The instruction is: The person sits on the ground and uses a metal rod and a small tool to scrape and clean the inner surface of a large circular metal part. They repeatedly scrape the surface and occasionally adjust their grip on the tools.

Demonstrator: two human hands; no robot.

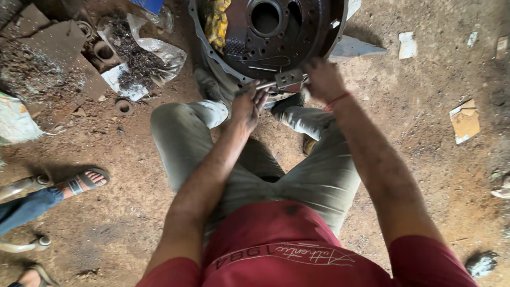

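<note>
Setting: a dirt workshop floor [414,159], seen from above over the person's own grey trousers and red shirt.

Left hand [248,106]: fingers curled around the thin handle end of a metal tool [284,81] — the grip is closed on the bar, thumb side facing the knee.

Right hand [323,78]: pressed over the other end of the same tool, fingers folded down on it; blurred, so the exact hold of each finger cannot be told. A red thread sits on the wrist.

Tool: a short steel bar with a blocky head, held level between both hands, lying against the lower rim of the housing, just above the knees.

Housing [276,32]: a large round dark metal casting with a ring of bolt holes at its edge and a big central bore, standing on the ground between the person's feet. A yellow rag [217,24] hangs over its upper left part.

Left of it: a clear plastic bag [141,53] spilling dark metal shavings, flat rusty sheets, and a small metal ring [124,106] on the soil.

Right: scraps of cardboard [465,121] and paper lie well apart from the hands.

Lower left edge: another person's foot in a sandal [85,180] — blue trouser leg beside it.
</note>
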